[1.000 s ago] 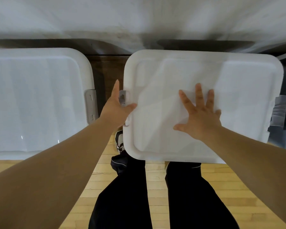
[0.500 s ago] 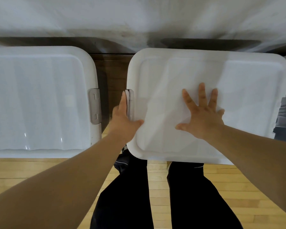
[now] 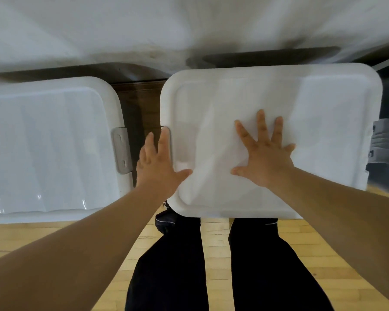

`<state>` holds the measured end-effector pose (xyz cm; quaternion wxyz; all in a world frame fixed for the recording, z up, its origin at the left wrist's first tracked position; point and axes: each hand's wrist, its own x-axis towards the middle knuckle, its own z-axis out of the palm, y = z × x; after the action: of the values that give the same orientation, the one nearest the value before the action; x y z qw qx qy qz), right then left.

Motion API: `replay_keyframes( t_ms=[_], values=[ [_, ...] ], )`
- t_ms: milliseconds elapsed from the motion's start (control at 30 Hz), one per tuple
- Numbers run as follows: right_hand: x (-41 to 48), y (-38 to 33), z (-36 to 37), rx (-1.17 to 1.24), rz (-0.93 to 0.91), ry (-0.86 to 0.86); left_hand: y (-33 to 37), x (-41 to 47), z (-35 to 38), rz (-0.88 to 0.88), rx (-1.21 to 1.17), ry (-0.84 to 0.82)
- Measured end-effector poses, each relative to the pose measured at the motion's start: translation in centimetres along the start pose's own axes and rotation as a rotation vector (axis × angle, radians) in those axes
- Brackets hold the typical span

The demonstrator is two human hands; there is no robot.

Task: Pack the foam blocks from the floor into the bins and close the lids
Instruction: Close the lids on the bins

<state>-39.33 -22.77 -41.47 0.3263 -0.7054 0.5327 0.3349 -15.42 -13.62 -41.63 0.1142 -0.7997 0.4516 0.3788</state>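
Grips both on the right bin lid [image 3: 245, 90]. Right grip [image 3: 265, 158] is open: palm flat on the lid top, fingers straight and spread wide, thumb out to the side, forearm coming in from lower right. Left grip [image 3: 160, 167] is open too: fingers straight and together, laid along the lid's left edge over a grey latch [image 3: 171, 142], thumb splayed onto the lid top, forearm in from lower left.

Lid is milky white plastic, a rounded rectangle with a raised rim and a shallow recessed panel. It sits flat on its bin; contents can't be made out through it. A grey ribbed latch [image 3: 382, 142] is at its right end.

Left bin lid [image 3: 50, 142] is the same plastic, glossy and closed, with its grey clip [image 3: 121, 150] down. A dark gap separates the two bins.

Below are a light wood plank floor [image 3: 54, 234] and dark trousers [image 3: 173, 265].
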Motion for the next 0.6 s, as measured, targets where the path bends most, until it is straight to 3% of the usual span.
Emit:
replay_keyframes(
  t_ms=[167, 333, 433, 600],
  values=[
    [-1.9, 4.7, -0.5, 0.135, -0.037, 0.188, 8.0, 0.4, -0.1, 0.262, 0.225, 0.088],
    [-3.1, 13.7, 0.0, 0.24, 0.3, 0.36, 17.3, 1.7, 1.7, 0.46, 0.352, 0.038],
    [-2.9, 18.3, 0.9, 0.457, 0.462, 0.304, 22.1, 2.2, 3.0, 0.565, 0.407, 0.028],
    [-2.7, 20.2, 1.7, 0.642, 0.371, 0.346, 26.2, 2.1, 4.6, 0.599, 0.522, -0.072]
  ],
)
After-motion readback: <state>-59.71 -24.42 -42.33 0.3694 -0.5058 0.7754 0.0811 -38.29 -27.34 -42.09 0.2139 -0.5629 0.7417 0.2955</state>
